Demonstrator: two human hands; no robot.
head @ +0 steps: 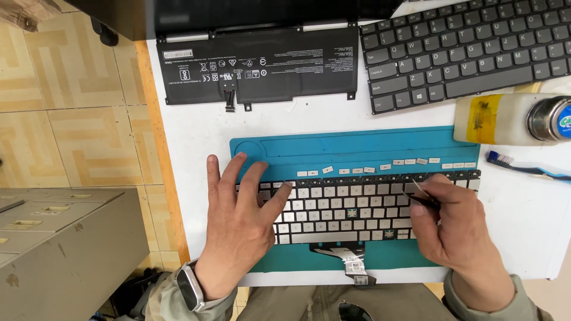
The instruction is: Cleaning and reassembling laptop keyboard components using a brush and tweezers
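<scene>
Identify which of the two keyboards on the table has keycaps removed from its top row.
The silver keyboard on the blue mat, under both hands. Its loose caps lie in a line above it; the dark keyboard upper right looks complete.

You worked at a white table (205, 134) with a bare wooden edge strip (156, 119) along its left side. Left of that table, the floor (65, 101) was laid in tan tiles with a pale geometric pattern. Lower left of the table stood a grey metal cabinet (71, 249), its top scuffed and dusty. The light fell evenly and soft, leaving only faint shadows on the table.
</scene>
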